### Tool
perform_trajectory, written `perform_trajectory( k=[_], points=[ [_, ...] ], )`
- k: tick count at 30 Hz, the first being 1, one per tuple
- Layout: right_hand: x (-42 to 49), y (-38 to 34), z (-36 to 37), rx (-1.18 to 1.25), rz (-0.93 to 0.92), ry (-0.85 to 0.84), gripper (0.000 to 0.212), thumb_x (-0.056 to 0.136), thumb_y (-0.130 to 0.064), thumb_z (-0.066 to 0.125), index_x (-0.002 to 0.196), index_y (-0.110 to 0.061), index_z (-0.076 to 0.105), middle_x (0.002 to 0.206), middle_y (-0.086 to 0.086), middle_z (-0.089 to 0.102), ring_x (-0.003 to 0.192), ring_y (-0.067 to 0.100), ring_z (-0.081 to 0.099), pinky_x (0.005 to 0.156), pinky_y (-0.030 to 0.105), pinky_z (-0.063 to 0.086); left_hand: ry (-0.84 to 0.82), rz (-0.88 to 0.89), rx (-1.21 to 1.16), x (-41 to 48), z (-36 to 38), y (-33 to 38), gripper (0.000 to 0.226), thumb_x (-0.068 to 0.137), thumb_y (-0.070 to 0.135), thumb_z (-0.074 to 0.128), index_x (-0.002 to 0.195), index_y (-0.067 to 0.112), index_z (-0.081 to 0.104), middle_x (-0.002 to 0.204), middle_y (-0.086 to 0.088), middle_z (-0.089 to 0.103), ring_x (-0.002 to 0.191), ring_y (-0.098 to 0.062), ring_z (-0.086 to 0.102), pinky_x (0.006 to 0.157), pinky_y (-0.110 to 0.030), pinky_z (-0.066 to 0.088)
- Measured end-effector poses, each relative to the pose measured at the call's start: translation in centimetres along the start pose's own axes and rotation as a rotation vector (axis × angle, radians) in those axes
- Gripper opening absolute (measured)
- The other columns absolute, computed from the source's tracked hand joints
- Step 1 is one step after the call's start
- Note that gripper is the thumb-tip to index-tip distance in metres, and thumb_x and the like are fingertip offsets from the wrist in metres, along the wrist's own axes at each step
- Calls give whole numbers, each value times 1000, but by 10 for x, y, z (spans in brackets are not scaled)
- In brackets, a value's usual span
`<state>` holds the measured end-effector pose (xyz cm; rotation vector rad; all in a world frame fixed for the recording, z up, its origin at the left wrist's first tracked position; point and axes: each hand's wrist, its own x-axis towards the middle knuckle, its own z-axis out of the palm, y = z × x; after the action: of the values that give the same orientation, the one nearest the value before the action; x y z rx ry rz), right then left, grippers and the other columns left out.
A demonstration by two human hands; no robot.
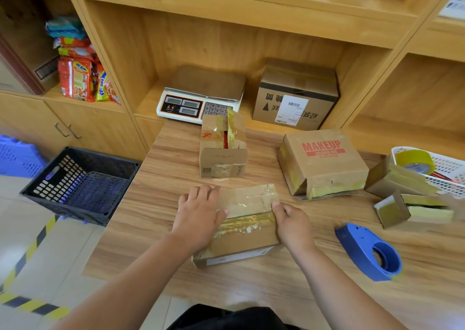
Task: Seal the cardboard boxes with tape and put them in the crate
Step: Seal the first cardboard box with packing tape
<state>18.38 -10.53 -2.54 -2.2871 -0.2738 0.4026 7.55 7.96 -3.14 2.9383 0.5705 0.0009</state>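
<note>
Flat cardboard box (pixel 249 239) lies mid-counter (pixel 163 178). Left hand (pixel 198 214) presses open-palmed on its top. Right hand (pixel 293 221) grips its 3 o'clock edge, thumb on top. Likely light, stiff, tape-slick; best held at both ends. Black crate (pixel 83 181) sits at 9 o'clock.

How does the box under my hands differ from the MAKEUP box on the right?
The flat box is low and unprinted on top, with yellowish tape across it; the MAKEUP box stands taller and bears red print. The left hand and right hand touch the flat box; the MAKEUP box is untouched. The flat box lies nearest the camera; the MAKEUP box sits further back, right. Both are brown cardboard with yellowish tape.
</note>
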Motion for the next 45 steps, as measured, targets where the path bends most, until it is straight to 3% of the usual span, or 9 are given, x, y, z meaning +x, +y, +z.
perform_trajectory(
  k=[3, 12, 15, 21, 27, 29, 31, 35, 45],
  points=[
    [-3, 3, -1, 150, 65, -3, 34, 99, -33, 44, 81, -18, 68, 75, -8, 62, 76, 12, 57, 68, 26, 37, 9, -9, -14, 0, 1, 0, 58, 95, 52, 27, 145, 23, 25, 129, 1, 42, 115, -19, 37, 94, -37, 34],
    [-19, 9, 6, 105, -17, 80, 37, 101, -31, 41, 68, -27, 58, 67, -9, 62, 69, 6, 56, 57, 17, 37, 18, -10, -77, -2, 2, 0, 57, 96, 50, 27, 146, 23, 25, 131, 2, 41, 118, -19, 36, 95, -36, 32],
    [-17, 8, 3, 75, 20, 81, 41, 100, -34, 39, 63, -26, 55, 65, -8, 59, 68, 11, 55, 55, 23, 36, 28, 2, -134, -2, 1, -1, 55, 98, 46, 28, 147, 21, 26, 132, 1, 42, 120, -19, 35, 98, -35, 32],
    [6, -12, -15, -470, -4, 7, 51, 97, -52, 35, 68, -14, 54, 66, -1, 55, 69, 22, 57, 53, 30, 33, -4, 8, -159, -1, -2, -2, 67, 91, 58, 36, 146, 22, 25, 132, 2, 41, 122, -18, 34, 102, -35, 30],
    [1, -20, -4, -755, -155, 79, 44, 100, -46, 26, 113, -15, 53, 111, 6, 63, 98, 25, 60, 71, 33, 42, 8, 11, -266, -2, -2, -4, 71, 89, 58, 45, 147, 24, 25, 132, 2, 41, 121, -17, 31, 101, -34, 28],
    [0, -24, 5, -807, -211, 58, 55, 100, -43, 27, 142, -7, 28, 143, 12, 41, 128, 28, 43, 98, 38, 38, 28, 11, -342, -3, -2, -3, 64, 92, 49, 47, 147, 22, 28, 133, 2, 41, 122, -16, 30, 103, -33, 27],
    [-2, -33, 15, -862, -265, 11, 65, 101, -39, 23, 150, -4, -1, 157, 15, 11, 145, 32, 9, 117, 44, 15, 56, -4, -464, -4, -1, -4, 59, 91, 41, 53, 144, 24, 34, 133, 5, 42, 120, -11, 29, 103, -29, 26],
    [-12, -48, 38, -903, -349, -101, 64, 100, -37, 9, 141, -1, -24, 153, 20, -23, 139, 36, -28, 116, 51, -10, 146, -159, -853, -8, -4, -5, 55, 80, 23, 71, 129, 37, 48, 125, 17, 40, 116, 2, 29, 107, -27, 26],
    [-15, -48, 38, -892, -379, -230, 70, 96, -52, -1, 139, -5, -29, 147, 13, -36, 134, 28, -38, 114, 45, -18, 97, -495, -1072, -15, 1, -6, 88, 74, 31, 78, 146, 26, 28, 145, 7, 35, 135, -13, 33, 108, -30, 29]
  ],
)
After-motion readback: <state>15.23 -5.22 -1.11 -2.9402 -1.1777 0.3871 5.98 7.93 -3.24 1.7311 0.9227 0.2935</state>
